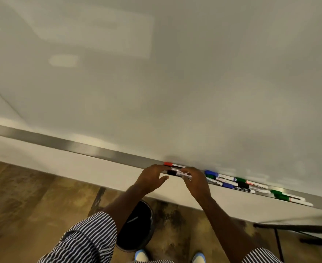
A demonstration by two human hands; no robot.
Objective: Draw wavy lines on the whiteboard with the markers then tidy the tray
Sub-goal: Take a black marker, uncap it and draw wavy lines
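Observation:
The whiteboard (175,82) fills the upper view and shows no lines. Its metal tray (99,153) runs along the bottom edge. A black-capped marker (175,173) is held just in front of the tray between both hands. My right hand (196,182) grips its white barrel. My left hand (151,177) has its fingers and thumb curled round the black cap end. A red-capped marker (168,164) lies on the tray right behind my hands. Several blue, green, black and red markers (237,183) lie jumbled on the tray to the right.
A white wall strip (61,164) runs below the tray, above a brown patterned floor (23,205). A black round bin (137,224) stands by my feet. Dark metal furniture legs (298,229) are at the lower right.

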